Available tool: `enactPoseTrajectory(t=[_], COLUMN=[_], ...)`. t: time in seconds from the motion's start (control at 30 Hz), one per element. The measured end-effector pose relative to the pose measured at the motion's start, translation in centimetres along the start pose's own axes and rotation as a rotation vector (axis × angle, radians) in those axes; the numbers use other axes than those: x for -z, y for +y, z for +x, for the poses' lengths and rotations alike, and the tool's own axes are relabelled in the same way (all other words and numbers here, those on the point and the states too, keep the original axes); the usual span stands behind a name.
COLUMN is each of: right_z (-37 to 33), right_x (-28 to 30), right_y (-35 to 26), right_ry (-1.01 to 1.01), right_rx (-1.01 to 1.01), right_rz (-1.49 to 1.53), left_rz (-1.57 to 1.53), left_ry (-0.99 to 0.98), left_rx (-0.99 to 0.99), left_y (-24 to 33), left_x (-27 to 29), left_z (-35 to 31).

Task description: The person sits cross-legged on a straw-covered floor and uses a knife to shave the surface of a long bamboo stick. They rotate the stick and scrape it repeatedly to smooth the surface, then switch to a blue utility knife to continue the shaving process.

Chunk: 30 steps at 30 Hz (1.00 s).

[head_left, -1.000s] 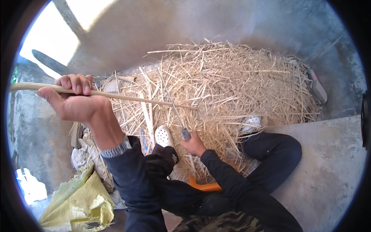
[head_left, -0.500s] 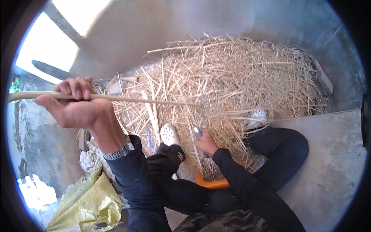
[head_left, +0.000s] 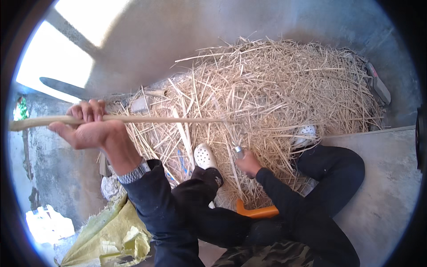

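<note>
Raised at the left, my left hand [head_left: 95,129] is closed around a long, pale, peeled wooden stick [head_left: 164,119]. Its thicker, slightly bent end sticks out past my thumb, and the thin end reaches rightward over the straw-like shavings. My right hand [head_left: 250,164], lower and closer to the middle, grips a knife [head_left: 239,151] by its handle. The thin blade is hard to make out against the shavings; it points up toward the stick's thin end. Whether blade and stick touch, I cannot tell.
A broad heap of wood shavings [head_left: 284,84] lies against the concrete wall [head_left: 213,26]. Between my legs is an orange curved object [head_left: 258,212], partly hidden. A torn yellow woven sack [head_left: 106,236] rests at lower left. My white clog [head_left: 204,156] stands among the shavings.
The stick has tipped nearly level, its thick end lower than before. The whole view has shifted slightly, with both hands keeping their holds.
</note>
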State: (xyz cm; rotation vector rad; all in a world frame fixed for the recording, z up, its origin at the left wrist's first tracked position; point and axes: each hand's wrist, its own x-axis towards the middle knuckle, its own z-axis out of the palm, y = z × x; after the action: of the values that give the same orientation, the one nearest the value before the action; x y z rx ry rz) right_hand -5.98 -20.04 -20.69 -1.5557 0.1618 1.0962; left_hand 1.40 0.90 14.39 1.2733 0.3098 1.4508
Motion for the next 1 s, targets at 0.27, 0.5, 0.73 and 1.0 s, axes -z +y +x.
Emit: enactPoseTrajectory(t=[0.27, 0.5, 0.73, 1.0], right_z=[2.2, -4.1, 3.5, -2.5], right_x=[-2.0, -5.5, -2.3, -5.5], right_y=[3.3, -4.4, 6.4, -2.2], right_ry=[0.06, 0.062, 0.193, 0.145], right_rx=[0.323, 0.427, 0.281, 0.532], right_rz=[-0.268, -0.183, -0.235, -0.117], left_rz=[0.028, 0.077, 0.017, 0.043], left_ry=[0.084, 0.094, 0.095, 0.048], left_rx=[0.064, 0.085, 0.103, 0.056], left_y=[-0.8, -0.8, -0.1, 0.0], left_x=[0.8, 2.3, 0.8, 0.2], left_z=[1.4, 1.6, 0.7, -0.6])
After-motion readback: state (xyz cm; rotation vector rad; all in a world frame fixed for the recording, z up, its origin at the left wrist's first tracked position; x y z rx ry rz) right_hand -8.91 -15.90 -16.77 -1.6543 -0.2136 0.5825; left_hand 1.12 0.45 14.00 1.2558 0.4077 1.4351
